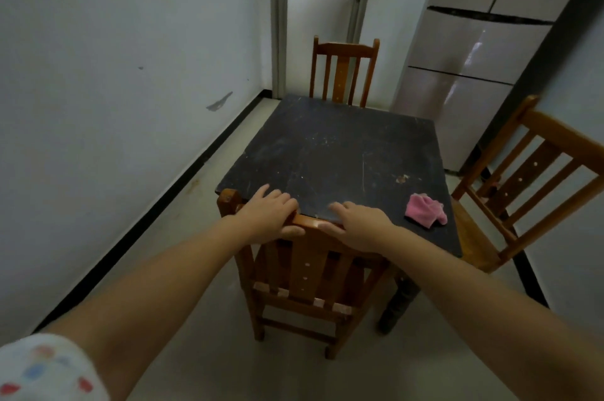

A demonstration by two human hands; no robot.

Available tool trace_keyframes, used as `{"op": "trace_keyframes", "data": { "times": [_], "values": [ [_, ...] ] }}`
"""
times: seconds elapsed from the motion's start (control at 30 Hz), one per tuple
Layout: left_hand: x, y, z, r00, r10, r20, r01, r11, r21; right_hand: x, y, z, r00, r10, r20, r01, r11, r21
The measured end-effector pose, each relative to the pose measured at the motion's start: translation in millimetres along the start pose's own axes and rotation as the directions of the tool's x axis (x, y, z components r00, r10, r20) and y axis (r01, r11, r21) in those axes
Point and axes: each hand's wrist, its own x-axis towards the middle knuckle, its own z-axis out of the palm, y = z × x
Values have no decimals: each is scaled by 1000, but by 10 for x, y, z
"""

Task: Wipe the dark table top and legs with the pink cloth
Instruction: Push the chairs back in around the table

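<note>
Both hands, left hand (268, 212) and right hand (359, 225), curl over the top rail of the near brown wooden slatted chair (304, 273). The crumpled pink cloth (425, 209) lies at four o'clock on the scuffed dark square table (333, 152).

Scuffed dark table top (330, 152), crumpled pink cloth (426, 209) lying near its right front corner
</note>
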Motion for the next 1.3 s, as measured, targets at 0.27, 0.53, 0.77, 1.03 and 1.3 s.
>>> {"op": "trace_keyframes", "data": {
  "times": [0.27,0.53,0.77,1.03,1.3],
  "values": [
    [-404,-1242,-425,939,-189,-287,193,981,-16,1093,-872,-446,940,-259,-223,258,966,-33],
    [-1020,-2930,-91,854,-442,-274,442,895,-66,2317,-2288,-332,883,-391,-259,382,920,-89],
    [-981,-4242,176,895,-416,-162,413,909,-55,3394,-2978,-198,922,-303,-242,304,952,-33],
    [-82,-5386,392,930,-351,-106,343,935,-91,4576,-2902,-234,958,-196,-209,190,981,-48],
    [1405,-6461,377,943,-310,-123,301,950,-87,6310,-2524,-550,971,-148,-189,138,988,-67]
  ]
}}
